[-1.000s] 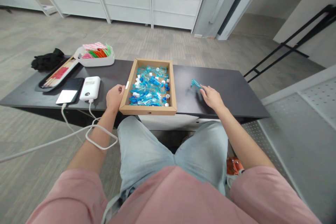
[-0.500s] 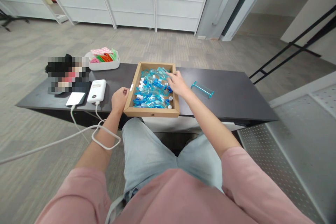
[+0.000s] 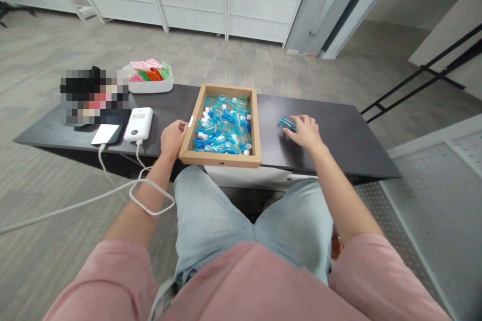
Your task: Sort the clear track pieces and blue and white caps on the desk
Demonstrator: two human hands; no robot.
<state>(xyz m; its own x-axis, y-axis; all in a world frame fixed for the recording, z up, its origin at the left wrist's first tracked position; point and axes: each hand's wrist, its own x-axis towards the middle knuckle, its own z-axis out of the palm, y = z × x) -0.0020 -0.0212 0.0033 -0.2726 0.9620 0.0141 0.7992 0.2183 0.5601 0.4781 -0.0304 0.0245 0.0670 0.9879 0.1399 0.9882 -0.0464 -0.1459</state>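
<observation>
My left hand is curled up against the left wall of an open cardboard box, its fingertips hidden at the box's edge. Inside the box lie several clear blue plastic pieces, mixed with small white caps and some darker blue bits. To the right of the box, my right hand is on the tabletop, thumb and fingers around a clear blue plastic piece. Its left end sticks out past the fingers, while the palm covers the rest.
Left of the box, a white power bank and a dark device with a white panel have white cables running off. A white basket of colourful strips stands behind them, beside a blurred-out patch. The dark table ends near my knees.
My right hand has moved from inside the box to the right, onto the clear blue plastic piece on the table. The left hand stays at the box. The view has shifted slightly.
</observation>
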